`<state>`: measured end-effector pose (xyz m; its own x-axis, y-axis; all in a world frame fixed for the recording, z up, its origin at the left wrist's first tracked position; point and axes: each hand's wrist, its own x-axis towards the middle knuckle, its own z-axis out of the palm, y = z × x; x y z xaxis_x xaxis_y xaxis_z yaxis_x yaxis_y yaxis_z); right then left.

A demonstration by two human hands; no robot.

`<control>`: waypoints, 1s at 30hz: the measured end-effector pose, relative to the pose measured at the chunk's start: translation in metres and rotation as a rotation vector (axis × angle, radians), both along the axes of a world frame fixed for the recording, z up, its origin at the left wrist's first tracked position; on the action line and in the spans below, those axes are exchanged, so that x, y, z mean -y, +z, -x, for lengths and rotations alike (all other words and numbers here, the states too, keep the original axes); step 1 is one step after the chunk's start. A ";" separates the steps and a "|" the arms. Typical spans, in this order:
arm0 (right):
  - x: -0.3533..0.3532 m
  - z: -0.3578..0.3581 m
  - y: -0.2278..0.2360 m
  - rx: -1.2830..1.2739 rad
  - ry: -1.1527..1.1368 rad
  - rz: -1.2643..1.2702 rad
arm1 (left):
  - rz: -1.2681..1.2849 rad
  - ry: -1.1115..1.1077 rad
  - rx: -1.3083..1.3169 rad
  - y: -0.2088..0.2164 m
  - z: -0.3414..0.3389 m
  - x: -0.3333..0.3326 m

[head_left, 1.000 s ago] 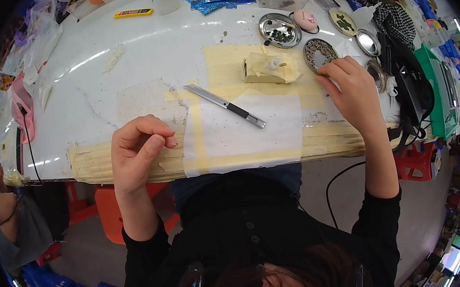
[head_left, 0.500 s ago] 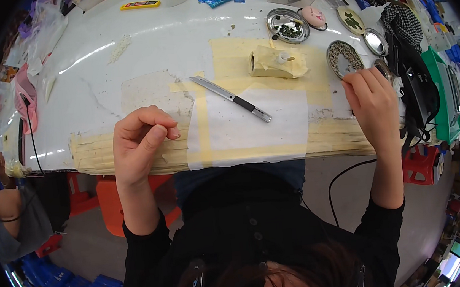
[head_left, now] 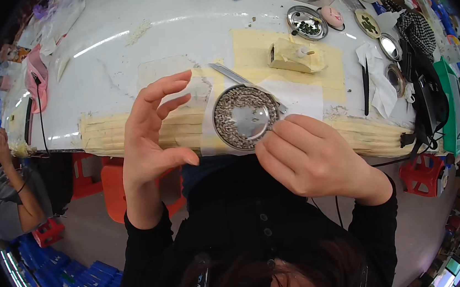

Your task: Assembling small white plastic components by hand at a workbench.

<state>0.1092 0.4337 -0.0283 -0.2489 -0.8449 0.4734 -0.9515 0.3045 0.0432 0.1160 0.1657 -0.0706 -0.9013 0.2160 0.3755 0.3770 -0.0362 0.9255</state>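
Note:
A round metal dish with small grey bits lying around its bare middle is in front of me at the table's near side. My right hand is closed on its lower right rim. To the left of the dish, my left hand is open, its fingers curved and apart from the thumb, not touching the dish. A utility knife lies behind the dish, which hides part of its handle. White paper shows around and under the dish. Beyond it stands a tape-covered block.
At the back right are a metal dish with dark green pieces, a pink round object and an oval dish. Black tweezers lie beside a white tissue. A green tray stands far right. Another person's arm is at far left.
My right hand has brought the metal dish from the right side to the middle, in front of the knife. My left hand has opened from a loose curl. The tweezers and tissue now show.

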 end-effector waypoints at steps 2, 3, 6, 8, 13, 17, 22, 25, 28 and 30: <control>0.018 0.010 -0.010 -0.022 0.031 0.041 | 0.298 0.063 -0.149 0.011 -0.004 0.002; 0.026 0.015 -0.016 -0.030 0.048 0.059 | 0.446 0.061 -0.211 0.011 -0.005 0.005; 0.040 0.023 -0.030 -0.029 0.086 0.081 | 0.561 0.094 -0.172 0.011 -0.006 0.001; 0.042 0.025 -0.038 -0.024 0.089 0.063 | 0.580 0.103 -0.204 0.004 -0.003 -0.002; 0.036 0.026 -0.038 0.094 0.037 0.104 | 0.612 0.112 -0.166 0.001 0.003 -0.010; 0.023 0.027 -0.032 0.259 -0.243 0.270 | 0.664 0.122 -0.107 0.003 0.002 -0.010; 0.013 0.028 -0.040 0.254 -0.482 0.169 | 0.650 0.188 -0.166 0.004 0.002 -0.011; 0.016 0.023 -0.042 0.275 -0.540 0.173 | 0.604 0.227 -0.197 0.001 0.005 -0.008; 0.014 0.024 -0.044 0.257 -0.558 0.200 | 0.604 0.247 -0.157 0.003 0.002 -0.002; 0.006 0.022 -0.037 0.253 -0.541 0.223 | 0.616 0.239 -0.182 0.004 0.001 -0.002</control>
